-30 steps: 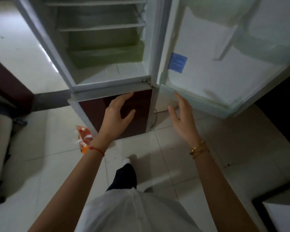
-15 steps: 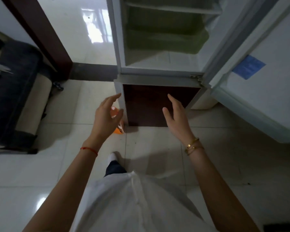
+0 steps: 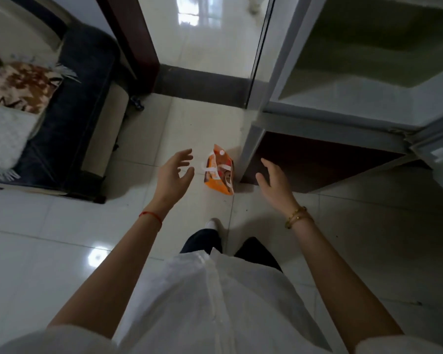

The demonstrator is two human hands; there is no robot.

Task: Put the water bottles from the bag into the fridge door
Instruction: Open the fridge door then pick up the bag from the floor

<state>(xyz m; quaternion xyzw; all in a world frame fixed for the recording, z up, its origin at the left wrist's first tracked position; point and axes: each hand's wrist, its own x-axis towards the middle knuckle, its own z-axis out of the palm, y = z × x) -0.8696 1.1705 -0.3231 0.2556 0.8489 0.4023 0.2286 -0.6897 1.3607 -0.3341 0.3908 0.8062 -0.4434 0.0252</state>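
- orange bag point(image 3: 219, 170) stands on the floor tiles point(image 3: 69, 241) beside the fridge's point(image 3: 348, 80) lower corner; bottles unseen
- left hand point(image 3: 175, 175) and right hand point(image 3: 273, 178) spread, empty, flanking it
- probably soft-walled, heavy; take the white handles point(image 3: 215, 169)

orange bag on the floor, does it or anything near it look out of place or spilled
Nothing spilled. The orange bag sits on the tiled floor at the corner of the open fridge, slumped and leaning rather than upright. Both hands, left and right, are open and empty, apart from it.
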